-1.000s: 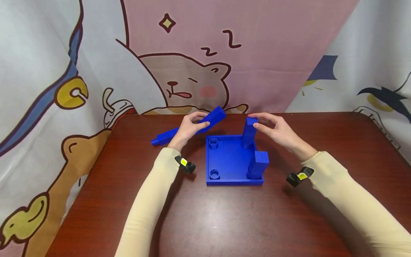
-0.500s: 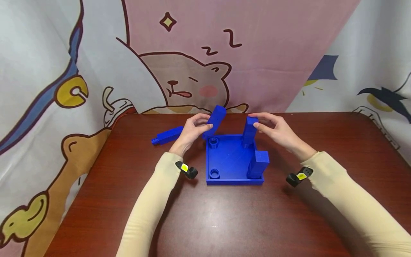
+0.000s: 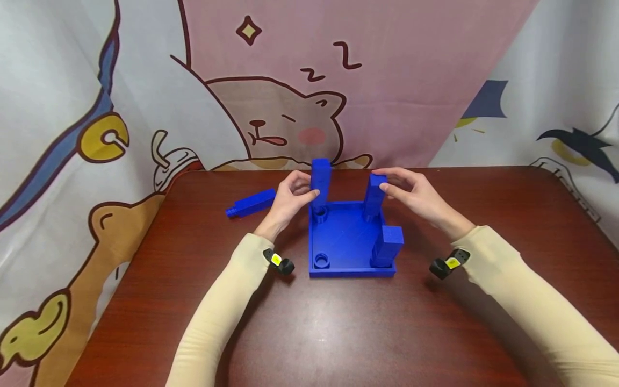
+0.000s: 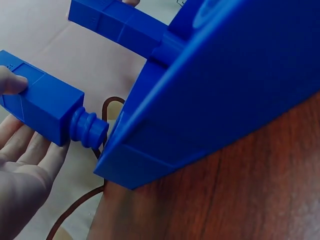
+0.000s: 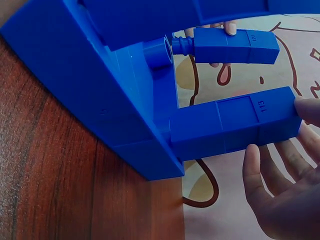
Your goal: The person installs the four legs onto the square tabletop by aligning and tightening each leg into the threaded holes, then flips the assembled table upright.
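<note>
Left hand (image 3: 290,196), half-curled, pinches the loose leg (image 3: 321,180), now nearly upright instead of tilted, above the tray's (image 3: 350,242) far-left socket (image 3: 320,219). Right hand (image 3: 417,194), likewise, pinches the standing leg (image 3: 374,198), marked "113", at the tray's far-right corner.

Blue leg (image 3: 321,177) (near-upright) at blue socket (image 3: 321,219)

Our left hand (image 3: 286,202) and right hand (image 3: 418,196) both pinch.
We hold them beside the far corners of the blue tray (image 3: 347,236).
</note>
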Available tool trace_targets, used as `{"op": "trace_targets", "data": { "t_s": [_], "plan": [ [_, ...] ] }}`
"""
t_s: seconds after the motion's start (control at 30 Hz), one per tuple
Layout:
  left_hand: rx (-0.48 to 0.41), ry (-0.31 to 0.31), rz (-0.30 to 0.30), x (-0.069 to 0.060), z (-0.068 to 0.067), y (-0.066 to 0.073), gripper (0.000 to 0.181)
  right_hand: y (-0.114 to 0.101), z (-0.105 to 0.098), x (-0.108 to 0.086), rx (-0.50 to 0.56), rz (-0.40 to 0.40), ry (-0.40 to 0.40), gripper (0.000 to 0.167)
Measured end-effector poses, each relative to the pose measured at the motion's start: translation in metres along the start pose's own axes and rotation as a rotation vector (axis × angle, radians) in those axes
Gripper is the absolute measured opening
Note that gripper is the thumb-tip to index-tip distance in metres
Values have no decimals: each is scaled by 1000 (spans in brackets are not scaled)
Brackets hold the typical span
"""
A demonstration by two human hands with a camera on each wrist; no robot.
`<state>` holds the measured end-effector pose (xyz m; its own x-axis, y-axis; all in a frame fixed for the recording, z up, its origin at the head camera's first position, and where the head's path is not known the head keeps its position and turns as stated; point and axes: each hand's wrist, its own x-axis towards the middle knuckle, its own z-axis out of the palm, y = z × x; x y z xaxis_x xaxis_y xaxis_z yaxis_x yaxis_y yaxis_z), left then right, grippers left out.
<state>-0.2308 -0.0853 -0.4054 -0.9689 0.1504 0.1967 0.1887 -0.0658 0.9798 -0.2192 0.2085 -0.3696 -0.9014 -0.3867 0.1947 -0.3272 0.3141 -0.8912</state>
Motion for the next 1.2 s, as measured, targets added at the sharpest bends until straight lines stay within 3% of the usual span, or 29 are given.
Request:
{"op": "trace_targets", "data": {
  "t_s": [0.13, 0.33, 0.5, 0.67, 0.8, 0.9, 1.0, 1.07, 1.2],
  "plan": [
    [11, -17, 11, -2, -1, -4, 25, -1, 0, 0, 10, -2, -5, 38],
    [62, -122, 14, -6, -5, -14, 29, -1, 0, 0, 0, 5, -5, 38],
    [73, -127, -13, -9, -8, -16, 30, -1, -1, 0, -2, 2, 6, 38],
    [126, -164, -30, -12, -11, -10, 31, 1, 0, -1, 3, 14, 2, 38],
    [161, -186, 15, -12, -15, 2, 44, 2, 1, -1, 12, 7, -1, 38],
    [189, -152, 121, -11, -14, 13, 48, 2, 1, 0, 19, -3, 7, 37],
    [256, -81, 222, -11, -10, 24, 46, 1, 1, 0, 29, -10, 11, 37],
    [304, -37, 254, -11, -4, 29, 44, 1, 1, 0, 32, -11, 11, 37],
    [377, 29, 260, -13, 5, 35, 41, 1, 2, 0, 32, -9, 5, 37]
  ]
}}
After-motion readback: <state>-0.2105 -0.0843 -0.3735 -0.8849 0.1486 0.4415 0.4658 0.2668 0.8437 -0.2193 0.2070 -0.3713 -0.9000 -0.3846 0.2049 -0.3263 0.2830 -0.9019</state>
